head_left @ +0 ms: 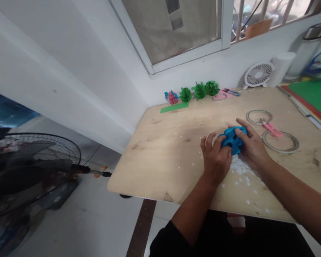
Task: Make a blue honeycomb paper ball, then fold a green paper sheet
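A blue folded-paper flower (pixel 233 138) is held between my two hands, just above the wooden table (pixel 155 153). My left hand (pixel 216 157) pinches its lower left side, with the other fingers bent outward. From the right, my right hand (pixel 253 146) grips it, thumb on top and index finger along the far edge. Part of the flower is hidden by my fingers. Small white paper bits (pixel 240 169) lie scattered beneath and in front of my hands.
Green paper flowers (pixel 200 91), a pink-and-blue one (pixel 171 97) and a green strip (pixel 174 107) line the back. To the right are tape rings (pixel 280 142), pink-handled scissors (pixel 273 129), a small white fan (pixel 259 74) and stacked coloured paper (pixel 315 92). A floor fan (pixel 40 157) stands left.
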The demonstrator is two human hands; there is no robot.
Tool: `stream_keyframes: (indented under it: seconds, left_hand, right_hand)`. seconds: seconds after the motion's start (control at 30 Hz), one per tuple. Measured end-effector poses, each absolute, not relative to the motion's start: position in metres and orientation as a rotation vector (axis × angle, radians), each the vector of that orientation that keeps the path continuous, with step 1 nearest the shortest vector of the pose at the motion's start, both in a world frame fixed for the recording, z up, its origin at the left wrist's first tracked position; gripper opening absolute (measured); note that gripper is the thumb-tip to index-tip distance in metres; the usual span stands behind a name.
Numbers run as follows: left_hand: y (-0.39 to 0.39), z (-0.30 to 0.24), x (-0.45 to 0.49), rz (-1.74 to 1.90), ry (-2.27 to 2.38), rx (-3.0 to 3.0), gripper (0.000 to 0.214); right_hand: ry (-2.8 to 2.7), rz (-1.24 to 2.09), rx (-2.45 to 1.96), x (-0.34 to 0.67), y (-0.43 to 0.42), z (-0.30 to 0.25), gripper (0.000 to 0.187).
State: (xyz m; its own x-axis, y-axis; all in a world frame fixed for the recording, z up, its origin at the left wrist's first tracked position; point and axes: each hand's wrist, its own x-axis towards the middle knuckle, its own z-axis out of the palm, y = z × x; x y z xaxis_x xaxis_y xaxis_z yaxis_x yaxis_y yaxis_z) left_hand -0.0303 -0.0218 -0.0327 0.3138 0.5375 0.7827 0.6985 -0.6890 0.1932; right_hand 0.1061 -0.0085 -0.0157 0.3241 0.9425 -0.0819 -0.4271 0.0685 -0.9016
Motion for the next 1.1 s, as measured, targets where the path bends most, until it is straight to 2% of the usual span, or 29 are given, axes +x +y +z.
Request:
stream_keyframes:
  seconds: [0.37, 0.63, 0.83, 1.1]
  left_hand:
    - [-0.019, -0.036, -0.030, -1.445, -1.228, -2.446, 0.008]
    - [-0.018, -0.038, -0.029, -1.430, -1.281, -2.457, 0.008]
    - [-0.020, -0.037, -0.030, -1.424, -1.317, -2.465, 0.007]
    - [-0.021, -0.030, -0.034, -1.522, -1.177, -2.437, 0.014]
  right_hand:
    - [-0.630, 1.111, -1.034, 0.107, -0.008, -0.019, 0.062]
    - [-0.719, 1.068, -1.052, 0.110, -0.005, -0.027, 0.059]
    - [-0.591, 1.130, -1.011, 0.108, -0.007, -0.019, 0.061]
    - [-0.581, 1.135, -0.982, 0.109, -0.007, -0.015, 0.056]
